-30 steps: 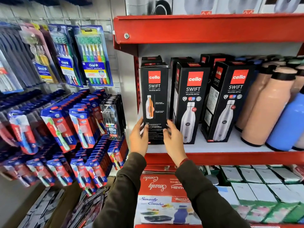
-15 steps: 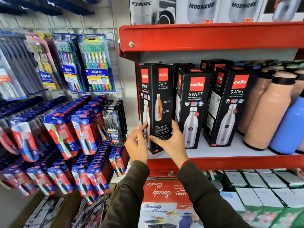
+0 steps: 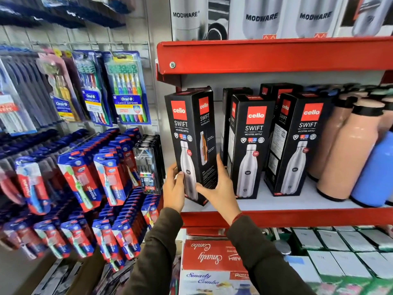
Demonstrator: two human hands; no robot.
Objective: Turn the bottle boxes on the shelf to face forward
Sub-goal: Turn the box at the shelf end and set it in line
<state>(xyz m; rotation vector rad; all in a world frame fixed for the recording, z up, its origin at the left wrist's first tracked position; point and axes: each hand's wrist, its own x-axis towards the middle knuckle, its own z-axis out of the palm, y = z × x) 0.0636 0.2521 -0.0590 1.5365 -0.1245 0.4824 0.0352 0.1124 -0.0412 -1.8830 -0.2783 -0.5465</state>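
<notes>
My left hand and right hand both clasp the lower part of a tall black cardboard bottle box with a red cello logo, thumbs on its front, fingers wrapped round its sides. It stands at the left end of the white shelf with the red metal front edge, one corner turned toward me. Two matching glossy boxes stand just beside it on the right, then smooth rounded peach bottles. Carded toothbrush packs hang close on the left.
</notes>
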